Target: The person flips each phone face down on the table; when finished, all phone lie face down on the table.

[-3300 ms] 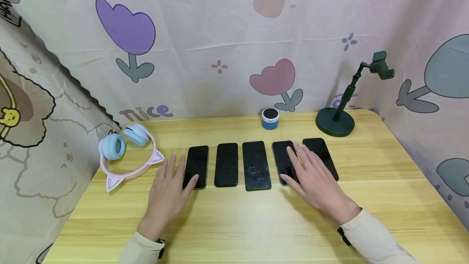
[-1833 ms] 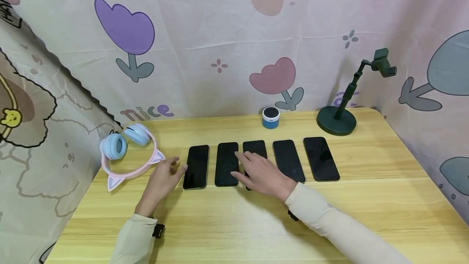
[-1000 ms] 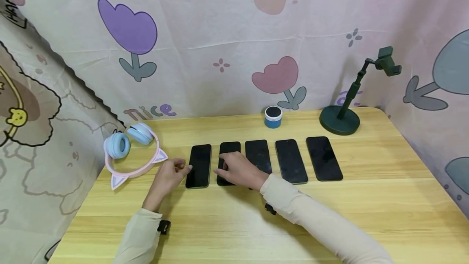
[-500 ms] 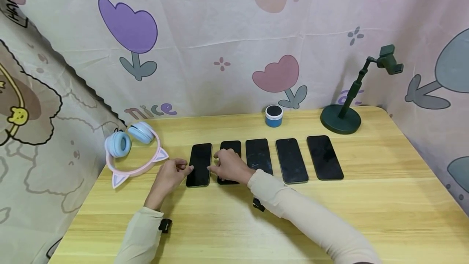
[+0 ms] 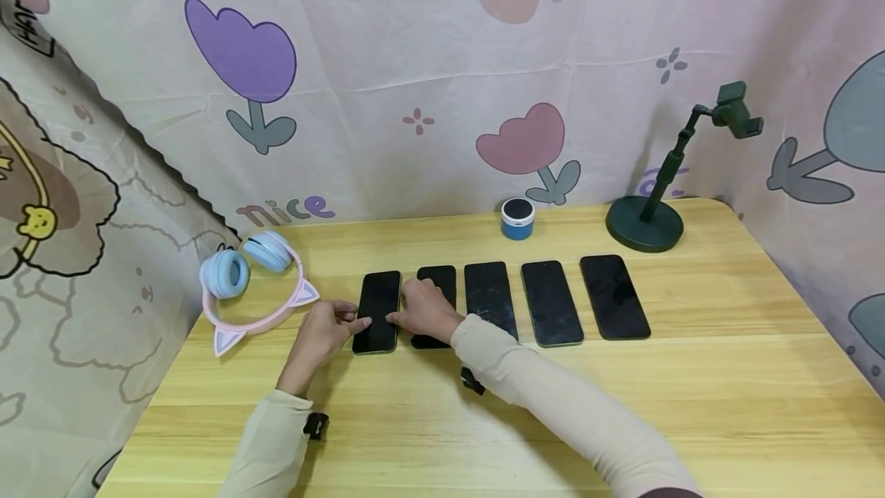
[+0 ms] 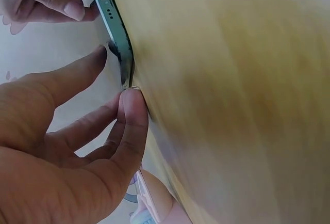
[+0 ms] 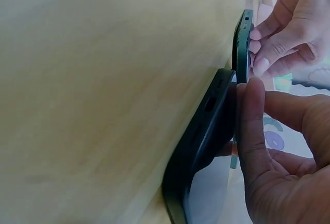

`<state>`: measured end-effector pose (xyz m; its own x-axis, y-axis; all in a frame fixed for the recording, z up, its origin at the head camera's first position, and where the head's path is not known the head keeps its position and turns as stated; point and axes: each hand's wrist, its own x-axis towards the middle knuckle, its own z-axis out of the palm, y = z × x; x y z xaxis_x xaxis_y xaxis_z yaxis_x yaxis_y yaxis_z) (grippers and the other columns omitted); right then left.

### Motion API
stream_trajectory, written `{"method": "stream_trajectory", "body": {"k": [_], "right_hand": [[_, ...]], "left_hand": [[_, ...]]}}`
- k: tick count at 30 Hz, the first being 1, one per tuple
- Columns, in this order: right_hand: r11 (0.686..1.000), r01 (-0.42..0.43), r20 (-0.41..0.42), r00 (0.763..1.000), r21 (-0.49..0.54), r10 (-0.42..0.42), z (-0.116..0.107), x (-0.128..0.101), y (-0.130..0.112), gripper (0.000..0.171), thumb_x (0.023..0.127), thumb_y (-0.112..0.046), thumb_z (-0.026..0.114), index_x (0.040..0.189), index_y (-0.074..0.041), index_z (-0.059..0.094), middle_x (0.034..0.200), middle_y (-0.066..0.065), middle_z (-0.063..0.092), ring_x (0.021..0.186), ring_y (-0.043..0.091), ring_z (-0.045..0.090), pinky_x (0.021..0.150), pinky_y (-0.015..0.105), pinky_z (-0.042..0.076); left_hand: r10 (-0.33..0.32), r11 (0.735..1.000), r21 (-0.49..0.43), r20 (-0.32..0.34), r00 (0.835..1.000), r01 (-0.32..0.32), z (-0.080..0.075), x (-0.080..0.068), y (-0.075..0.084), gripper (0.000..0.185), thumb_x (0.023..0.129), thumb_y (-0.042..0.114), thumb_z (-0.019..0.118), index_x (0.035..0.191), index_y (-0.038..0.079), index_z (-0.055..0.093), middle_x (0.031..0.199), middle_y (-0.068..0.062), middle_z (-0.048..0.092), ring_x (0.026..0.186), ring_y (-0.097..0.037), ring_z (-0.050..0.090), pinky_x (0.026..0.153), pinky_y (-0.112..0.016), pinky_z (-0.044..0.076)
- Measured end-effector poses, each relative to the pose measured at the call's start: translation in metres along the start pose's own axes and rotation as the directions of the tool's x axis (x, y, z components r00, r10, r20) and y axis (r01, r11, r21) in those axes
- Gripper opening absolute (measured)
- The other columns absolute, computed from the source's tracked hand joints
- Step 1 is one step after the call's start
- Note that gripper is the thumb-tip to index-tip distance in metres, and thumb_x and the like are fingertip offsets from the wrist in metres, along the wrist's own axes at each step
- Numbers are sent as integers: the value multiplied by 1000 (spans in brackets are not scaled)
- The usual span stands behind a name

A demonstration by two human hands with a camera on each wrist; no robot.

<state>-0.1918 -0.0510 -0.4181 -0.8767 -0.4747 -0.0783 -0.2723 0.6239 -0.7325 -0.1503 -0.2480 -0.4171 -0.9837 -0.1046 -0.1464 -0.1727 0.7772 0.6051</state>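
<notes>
Between both hands, at the left end of a row of five: leftmost phone (image 5: 377, 310), flat on the wooden table (image 5: 691, 390). Pinched at its near corners, left hand (image 5: 319, 334) with curled fingers on the outer edge, right hand (image 5: 425, 311) with thumb and fingertips on the inner edge. Under the right hand's palm, half covered: second phone (image 5: 437, 290). Further to that hand's right, untouched: three more dark phones (image 5: 551, 303). Beyond the left hand: pink cat-ear headphones (image 5: 252, 287). Far behind the right hand: small blue speaker (image 5: 517, 219) and green phone stand (image 5: 646, 221).
</notes>
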Motion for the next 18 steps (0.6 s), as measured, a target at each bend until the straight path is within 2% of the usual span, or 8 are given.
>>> {"method": "stream_trajectory", "body": {"k": [7, 18], "right_hand": [[1000, -25, 22, 999, 12, 25, 2, 4, -3, 26, 89, -18, 81, 71, -6, 68, 53, 1, 65, 46, 12, 63, 52, 22, 52], [998, -54, 12, 998, -33, 54, 5, 8, -7, 25, 88, -20, 82, 80, -5, 64, 54, -1, 61, 47, 11, 60, 54, 24, 52]], "left_hand": [[-15, 1000, -11, 11, 1000, 15, 1, 3, 1, 38, 92, 20, 78, 118, -5, 69, 105, -14, 69, 88, -24, 61, 70, -33, 49], [-67, 996, -55, 12, 998, 67, 2, 3, 3, 40, 91, 18, 78, 121, -7, 67, 109, -17, 67, 91, -26, 61, 75, -36, 51]]}}
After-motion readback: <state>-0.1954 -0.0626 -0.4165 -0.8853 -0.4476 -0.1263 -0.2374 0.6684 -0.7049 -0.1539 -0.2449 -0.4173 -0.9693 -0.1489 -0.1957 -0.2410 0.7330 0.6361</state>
